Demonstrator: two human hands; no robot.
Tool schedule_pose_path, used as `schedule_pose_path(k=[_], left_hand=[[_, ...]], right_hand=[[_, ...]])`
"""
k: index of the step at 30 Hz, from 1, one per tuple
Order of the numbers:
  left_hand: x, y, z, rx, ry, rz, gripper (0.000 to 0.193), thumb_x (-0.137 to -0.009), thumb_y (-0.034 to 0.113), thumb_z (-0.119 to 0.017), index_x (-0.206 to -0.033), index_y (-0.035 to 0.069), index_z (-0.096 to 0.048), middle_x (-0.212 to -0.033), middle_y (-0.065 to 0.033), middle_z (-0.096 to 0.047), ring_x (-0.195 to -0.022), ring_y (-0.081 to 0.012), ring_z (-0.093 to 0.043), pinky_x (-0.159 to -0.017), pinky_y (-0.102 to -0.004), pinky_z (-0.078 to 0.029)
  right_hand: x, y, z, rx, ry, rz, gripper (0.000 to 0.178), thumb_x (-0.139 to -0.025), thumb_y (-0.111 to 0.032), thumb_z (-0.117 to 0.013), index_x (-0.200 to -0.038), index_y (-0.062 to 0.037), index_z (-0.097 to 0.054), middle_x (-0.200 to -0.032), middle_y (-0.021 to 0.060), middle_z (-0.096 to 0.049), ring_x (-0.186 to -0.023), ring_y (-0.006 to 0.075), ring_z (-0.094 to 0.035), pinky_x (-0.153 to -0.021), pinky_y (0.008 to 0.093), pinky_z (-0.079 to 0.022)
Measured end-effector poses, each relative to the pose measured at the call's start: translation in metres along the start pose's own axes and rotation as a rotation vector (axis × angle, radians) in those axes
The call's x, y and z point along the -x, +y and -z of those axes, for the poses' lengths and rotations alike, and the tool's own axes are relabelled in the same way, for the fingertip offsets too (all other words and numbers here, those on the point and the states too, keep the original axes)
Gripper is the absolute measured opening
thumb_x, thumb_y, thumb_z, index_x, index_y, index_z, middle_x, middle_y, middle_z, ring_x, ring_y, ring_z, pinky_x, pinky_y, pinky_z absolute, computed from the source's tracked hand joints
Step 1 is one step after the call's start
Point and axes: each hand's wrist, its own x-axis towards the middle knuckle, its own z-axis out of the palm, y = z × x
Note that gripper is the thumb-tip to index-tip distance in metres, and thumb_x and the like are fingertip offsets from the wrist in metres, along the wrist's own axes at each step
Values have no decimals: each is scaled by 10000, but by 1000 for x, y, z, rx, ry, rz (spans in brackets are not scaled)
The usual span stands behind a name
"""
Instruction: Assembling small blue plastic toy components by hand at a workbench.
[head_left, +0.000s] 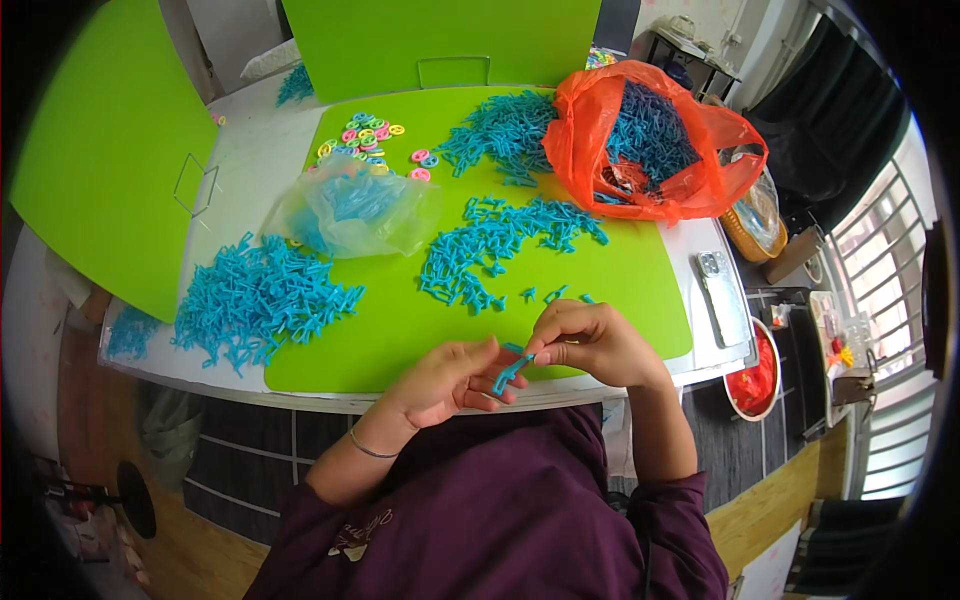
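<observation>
In front of my body, above the table's near edge, both hands meet at a small blue plastic piece [507, 377] with a narrow looped shape. My right hand [595, 340] pinches its upper end between thumb and fingertips. My left hand [447, 382] is half curled, and the piece lies across its fingers with the thumb raised clear. Another bit of blue shows just behind the fingertips; its shape is partly hidden. A few loose blue pieces [556, 294] lie just beyond my right hand. Farther off spreads a loose group of blue pieces [470, 255].
A large blue heap [260, 300] lies left on the green mat [390, 350], below a clear bag [350, 205]. Colourful rings [370, 135] lie behind it. A red bag [575, 130] of darker blue pieces stands back right, beside another blue pile [500, 130]. A phone [720, 295] lies right.
</observation>
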Motion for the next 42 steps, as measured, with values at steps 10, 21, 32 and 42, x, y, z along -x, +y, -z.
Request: schedule_pose_path(k=[10, 21, 32, 42], left_hand=[[-3, 1, 7, 225, 125, -261, 235, -904, 121, -541, -1107, 8, -572, -982, -121, -635, -920, -221, -637, -758, -235, -560], [-16, -8, -2, 104, 271, -480, 201, -885, 100, -569, -1062, 12, -606, -992, -118, -639, -896, -210, -640, -742, -221, -553], [-21, -17, 0, -17, 289, -558, 167, -872, 87, -588, -1022, 37, -643, -1012, -59, -642, -899, -143, -615, -791, -258, -519], [-20, -23, 0, -185, 395, -632, 142, -853, 43, -606, -983, 8, -652, -947, -58, -657, -848, -131, -623, -740, -244, -519]], right_hand=[[-27, 39, -8, 971, 350, 58, 261, -788, -96, -603, -1044, -94, -647, -944, 99, -585, -902, 268, -544, -754, 349, -465], [-10, 15, -25, 194, 485, -107, 124, -837, -123, -639, -888, -11, -644, -840, 36, -636, -727, 113, -577, -623, 253, -472], [-9, 20, -49, -579, 383, -121, 155, -845, -64, -622, -973, 21, -645, -886, 62, -657, -748, 96, -583, -666, 225, -479], [-5, 11, -52, -416, 412, -205, 126, -827, -55, -639, -922, 26, -655, -818, 73, -668, -678, 108, -601, -644, 229, -492]])
